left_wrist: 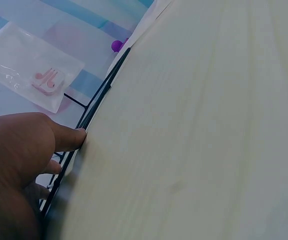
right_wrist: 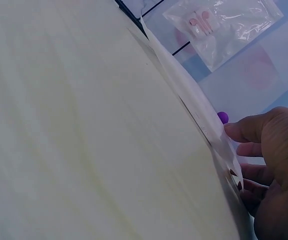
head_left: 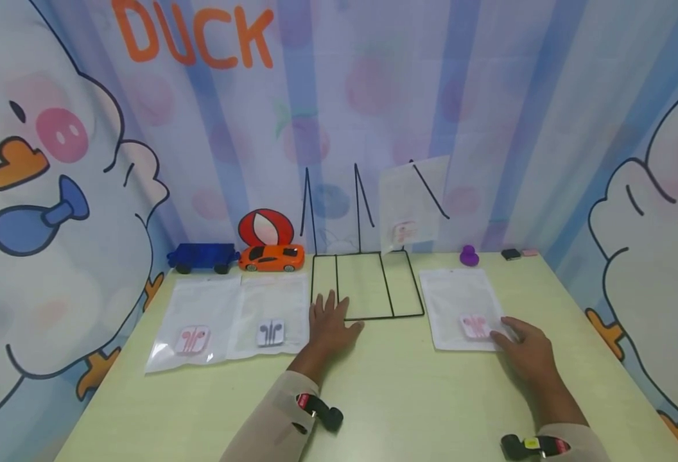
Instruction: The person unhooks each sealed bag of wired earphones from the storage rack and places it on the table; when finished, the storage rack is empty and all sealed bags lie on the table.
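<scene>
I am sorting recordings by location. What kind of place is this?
Probably a staged indoor work corner, not a home: a pale table closed in by a cartoon duck backdrop, with bagged earphones and a wire rack laid out.

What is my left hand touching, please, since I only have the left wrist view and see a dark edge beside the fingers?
Observer: In the head view the left hand lies flat with straight fingers on the front bar of a black wire rack.
Operator: Thank you; where is the right hand?
Observer: The right hand rests on the near corner of a clear bag of pink earphones, right of the rack.
Operator: Are there other bags on the table?
Observer: Two more lie left of the rack: a pink-earphone bag and a dark-earphone bag.
</scene>
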Demonstrator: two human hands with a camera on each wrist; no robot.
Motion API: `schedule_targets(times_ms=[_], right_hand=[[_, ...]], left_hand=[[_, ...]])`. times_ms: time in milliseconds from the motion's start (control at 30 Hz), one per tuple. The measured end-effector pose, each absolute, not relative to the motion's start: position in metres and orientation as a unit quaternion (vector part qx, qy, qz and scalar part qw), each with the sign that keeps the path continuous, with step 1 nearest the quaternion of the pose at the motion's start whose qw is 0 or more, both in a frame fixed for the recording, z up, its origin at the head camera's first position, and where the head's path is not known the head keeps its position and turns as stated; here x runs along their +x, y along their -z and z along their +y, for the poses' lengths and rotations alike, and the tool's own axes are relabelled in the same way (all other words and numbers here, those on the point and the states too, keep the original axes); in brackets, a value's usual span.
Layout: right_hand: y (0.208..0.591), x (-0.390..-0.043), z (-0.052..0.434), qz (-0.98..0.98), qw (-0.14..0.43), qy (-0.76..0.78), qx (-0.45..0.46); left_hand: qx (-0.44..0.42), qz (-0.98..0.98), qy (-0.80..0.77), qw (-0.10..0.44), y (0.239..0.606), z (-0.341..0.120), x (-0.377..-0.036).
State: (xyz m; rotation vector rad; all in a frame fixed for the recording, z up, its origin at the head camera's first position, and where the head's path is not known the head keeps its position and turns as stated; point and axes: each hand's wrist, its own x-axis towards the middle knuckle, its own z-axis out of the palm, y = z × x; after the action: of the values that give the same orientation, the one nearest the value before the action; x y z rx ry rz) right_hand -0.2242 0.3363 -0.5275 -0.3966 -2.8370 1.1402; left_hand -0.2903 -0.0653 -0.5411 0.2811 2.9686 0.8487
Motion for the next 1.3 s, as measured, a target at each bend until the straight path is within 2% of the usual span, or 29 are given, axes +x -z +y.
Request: schedule_targets(times_ms=[500, 767, 1133, 1300], right_hand=[[0.524, -0.219, 0.332, -0.919, 0.049, -0.374, -0.115], [0.522, -0.220, 0.334, -0.920, 0.031, -0.373, -0.114], [0.499, -0.239, 0.336, -0.910, 0.066, -0.402, -0.081], [0.484, -0.252, 0.332, -0.907, 0.069, -0.415, -0.031]], left_hand=[[0.092, 0.957, -0.273, 0.019, 0.545, -0.066, -0.293], [0.094, 0.958, -0.272, 0.014, 0.543, -0.066, -0.291], [0.089, 0.957, -0.277, 0.020, 0.538, -0.065, -0.291], [0.092, 0.957, -0.274, 0.021, 0.540, -0.065, -0.291]])
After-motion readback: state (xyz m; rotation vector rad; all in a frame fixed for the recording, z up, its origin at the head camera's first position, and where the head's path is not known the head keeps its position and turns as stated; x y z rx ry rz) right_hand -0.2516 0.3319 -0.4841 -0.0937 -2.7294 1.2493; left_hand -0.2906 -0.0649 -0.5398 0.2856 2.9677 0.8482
